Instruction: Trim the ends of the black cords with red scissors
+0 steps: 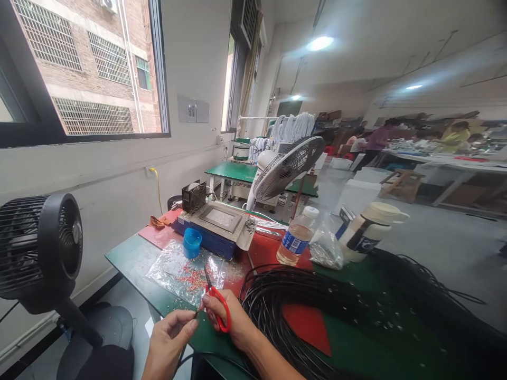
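Note:
My right hand [228,312] is closed around the red handles of a pair of scissors [217,302], whose dark blades point up and away from me. My left hand [170,338] pinches the end of a thin black cable [195,315] between thumb and fingertips, close beside my right hand. From under the left hand the cable runs down and right along the table edge. Just beyond both hands, small red and pale scraps [195,278] lie on a clear plastic sheet [168,269]. A large coil of black cable [261,295] lies right of my right hand.
A blue machine with a metal plate [219,217] and small fan stands behind a blue cup [192,244]. A bottle [295,240], a clear bag [327,250] and a cream jug [370,229] stand right. A black floor fan [43,243] is left; people work far right.

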Motion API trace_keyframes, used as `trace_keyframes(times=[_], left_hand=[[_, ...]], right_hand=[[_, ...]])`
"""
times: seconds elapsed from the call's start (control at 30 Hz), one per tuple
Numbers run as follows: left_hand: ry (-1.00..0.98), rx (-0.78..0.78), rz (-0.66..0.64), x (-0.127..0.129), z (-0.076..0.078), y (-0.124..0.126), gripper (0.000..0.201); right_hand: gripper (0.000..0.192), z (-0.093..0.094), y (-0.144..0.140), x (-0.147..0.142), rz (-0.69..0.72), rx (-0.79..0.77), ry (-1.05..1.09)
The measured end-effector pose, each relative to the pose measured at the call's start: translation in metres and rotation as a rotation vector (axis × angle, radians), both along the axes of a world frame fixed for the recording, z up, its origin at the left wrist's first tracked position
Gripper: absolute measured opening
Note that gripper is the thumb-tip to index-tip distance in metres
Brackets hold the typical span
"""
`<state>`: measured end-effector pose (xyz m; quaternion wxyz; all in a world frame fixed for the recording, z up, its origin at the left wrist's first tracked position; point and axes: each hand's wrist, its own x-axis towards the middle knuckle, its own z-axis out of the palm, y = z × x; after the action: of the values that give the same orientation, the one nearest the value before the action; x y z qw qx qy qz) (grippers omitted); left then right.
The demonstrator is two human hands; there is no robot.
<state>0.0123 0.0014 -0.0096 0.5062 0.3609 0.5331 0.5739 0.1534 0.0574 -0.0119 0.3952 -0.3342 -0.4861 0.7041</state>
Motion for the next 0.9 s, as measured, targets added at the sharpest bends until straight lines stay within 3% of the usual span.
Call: trace_keyframes(times=[0.2,0.43,0.9], left_hand=[[-0.043,-0.026,-0.112,-0.0011,-0.001,-0.0004,0.021],[0.064,-0.017,-0.159,-0.0043,-0.0072,0.0008,0.025],[0.034,-0.054,-0.138,0.0,-0.003,-0.0003,0.03]], right_hand=[[0.045,-0.0027,0.001,0.0011,0.014,-0.094,0.053],[0.047,-0.0024,0.0012,0.0013,0.029,-0.071,0.066],[0.044,-0.0009,0.0003,0.0006,0.05,-0.04,0.041]])
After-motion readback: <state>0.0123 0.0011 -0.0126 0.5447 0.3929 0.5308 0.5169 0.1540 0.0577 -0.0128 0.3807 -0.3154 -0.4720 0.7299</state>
